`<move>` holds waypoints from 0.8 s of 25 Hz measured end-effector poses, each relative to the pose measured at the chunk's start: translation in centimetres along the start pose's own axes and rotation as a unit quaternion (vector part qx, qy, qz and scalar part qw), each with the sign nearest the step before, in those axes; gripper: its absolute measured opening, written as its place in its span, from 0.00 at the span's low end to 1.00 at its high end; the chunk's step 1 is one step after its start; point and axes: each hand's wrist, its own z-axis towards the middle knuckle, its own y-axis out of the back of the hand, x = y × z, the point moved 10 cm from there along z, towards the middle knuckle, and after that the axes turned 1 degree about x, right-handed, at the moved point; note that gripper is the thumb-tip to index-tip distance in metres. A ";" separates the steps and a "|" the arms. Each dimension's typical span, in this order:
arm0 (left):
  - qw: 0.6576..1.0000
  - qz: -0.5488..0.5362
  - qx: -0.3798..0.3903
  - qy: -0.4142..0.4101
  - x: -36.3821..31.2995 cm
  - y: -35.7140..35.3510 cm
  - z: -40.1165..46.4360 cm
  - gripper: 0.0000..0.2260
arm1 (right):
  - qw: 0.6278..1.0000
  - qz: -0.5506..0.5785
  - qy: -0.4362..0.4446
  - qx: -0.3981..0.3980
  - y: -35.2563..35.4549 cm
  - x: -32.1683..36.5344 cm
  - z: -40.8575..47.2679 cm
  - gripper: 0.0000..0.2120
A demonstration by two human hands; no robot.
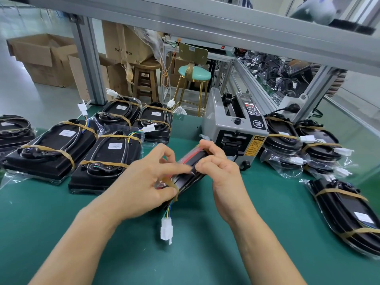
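Both hands hold one black lamp unit point(193, 161) in a clear bag, tilted on edge above the green mat point(195, 260). My left hand point(148, 182) grips its near end, thumb pressing a strip of brown tape point(170, 185) against the edge. My right hand point(218, 167) pinches the unit's upper side with curled fingers. Coloured wires run down from the unit to a white connector point(166, 230) that hangs just above the mat. The unit's face is mostly hidden by my hands.
A grey tape dispenser point(234, 128) stands right behind my hands. Several taped black units lie at the left point(102, 159) and at the right point(347, 208). Stools, cardboard boxes and an aluminium frame post point(90, 64) are beyond the table's far edge.
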 end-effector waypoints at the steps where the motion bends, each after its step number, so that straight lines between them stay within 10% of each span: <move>1: 1.000 0.016 0.005 -0.002 -0.2 0.1 0.2 0.19 | 1.000 0.002 -0.002 0.004 -0.1 0.1 -0.1 0.07; 20: 0.982 -0.168 -0.073 0.041 1.1 0.7 -0.7 0.19 | 0.982 -0.184 0.041 0.001 -1.2 0.1 -0.5 0.10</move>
